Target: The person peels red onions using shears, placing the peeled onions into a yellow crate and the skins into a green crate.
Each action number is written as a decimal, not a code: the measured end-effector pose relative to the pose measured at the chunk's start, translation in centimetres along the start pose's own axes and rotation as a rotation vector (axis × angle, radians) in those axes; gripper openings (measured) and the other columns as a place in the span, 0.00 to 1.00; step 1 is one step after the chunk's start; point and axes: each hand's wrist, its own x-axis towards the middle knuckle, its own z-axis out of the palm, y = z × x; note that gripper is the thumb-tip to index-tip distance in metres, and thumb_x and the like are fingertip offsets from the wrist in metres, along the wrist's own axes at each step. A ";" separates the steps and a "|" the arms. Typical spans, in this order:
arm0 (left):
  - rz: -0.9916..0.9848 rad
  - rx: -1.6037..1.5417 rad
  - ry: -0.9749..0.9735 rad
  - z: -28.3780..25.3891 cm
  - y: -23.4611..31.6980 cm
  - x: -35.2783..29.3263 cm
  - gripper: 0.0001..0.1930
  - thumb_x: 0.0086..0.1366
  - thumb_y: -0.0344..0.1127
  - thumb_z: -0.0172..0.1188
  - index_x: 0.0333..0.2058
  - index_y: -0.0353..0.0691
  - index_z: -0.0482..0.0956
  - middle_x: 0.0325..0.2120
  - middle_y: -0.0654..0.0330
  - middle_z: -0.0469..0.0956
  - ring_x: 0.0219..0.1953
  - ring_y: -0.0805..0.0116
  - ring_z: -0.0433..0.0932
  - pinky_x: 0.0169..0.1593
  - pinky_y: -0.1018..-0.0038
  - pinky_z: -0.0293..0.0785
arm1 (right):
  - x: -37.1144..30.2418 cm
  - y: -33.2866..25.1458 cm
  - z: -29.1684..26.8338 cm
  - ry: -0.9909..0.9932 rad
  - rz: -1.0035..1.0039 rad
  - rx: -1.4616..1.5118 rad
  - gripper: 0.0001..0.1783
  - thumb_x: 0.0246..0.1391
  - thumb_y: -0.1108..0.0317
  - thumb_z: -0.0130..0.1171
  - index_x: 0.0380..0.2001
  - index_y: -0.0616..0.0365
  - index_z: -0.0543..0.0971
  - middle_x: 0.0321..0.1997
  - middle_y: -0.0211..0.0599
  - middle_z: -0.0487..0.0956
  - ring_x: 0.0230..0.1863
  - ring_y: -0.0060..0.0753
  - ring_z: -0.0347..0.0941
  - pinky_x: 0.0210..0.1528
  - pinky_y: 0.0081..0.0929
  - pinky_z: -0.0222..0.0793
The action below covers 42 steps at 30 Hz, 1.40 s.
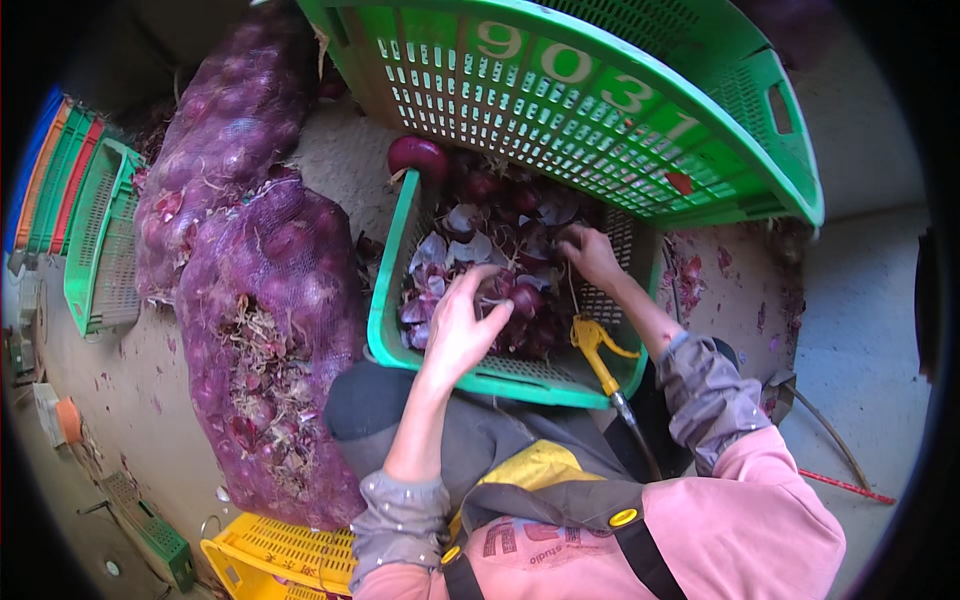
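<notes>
A green crate (380, 300) stands before me with red onions (527, 298) and loose papery onion skins (470, 248) inside. Over its left half is my left hand (462, 322), thumb and fingers apart, next to an onion, with nothing gripped that I can see. My right hand (592, 255) reaches into the right side of the crate. Its fingers are bent together at the skins, and whatever they hold is hidden. A yellow-handled air gun (592, 345) on a hose leans at the crate's near right corner. One large red onion (418, 158) sits at the far left corner.
A big tilted green crate (590, 90) stands beyond. Purple mesh sacks of onions (275, 250) fill the left side. A yellow crate (275, 555) is at lower left, stacked crates (105, 235) farther left. Onion skin scraps (690, 280) litter the floor at right.
</notes>
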 end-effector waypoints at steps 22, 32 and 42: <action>-0.562 -1.081 -0.028 -0.5 -0.6 0.2 0.30 0.62 0.40 0.50 0.59 0.47 0.46 0.51 0.47 0.60 0.47 0.60 0.68 0.44 0.65 0.72 | 4.1 -5.5 2.5 -0.225 0.110 0.598 0.33 0.53 0.44 0.45 0.53 0.61 0.65 0.47 0.45 0.73 0.51 0.41 0.66 0.52 0.31 0.59; -0.258 -1.790 -0.087 2.0 -0.8 0.6 0.19 0.54 0.49 0.57 0.43 0.54 0.66 0.27 0.59 0.76 0.19 0.71 0.73 0.19 0.80 0.67 | -8.3 -4.1 5.4 -0.344 0.041 -0.868 0.53 0.29 0.48 0.66 0.59 0.52 0.51 0.50 0.43 0.69 0.51 0.49 0.64 0.50 0.53 0.58; 0.337 -2.146 0.143 -11.7 -2.5 -15.5 0.31 0.48 0.58 0.60 0.43 0.40 0.67 0.37 0.48 0.70 0.34 0.57 0.71 0.25 0.74 0.69 | -12.7 -11.4 -0.2 -0.447 0.115 -0.389 0.41 0.32 0.66 0.56 0.54 0.58 0.55 0.49 0.53 0.68 0.53 0.51 0.62 0.51 0.43 0.58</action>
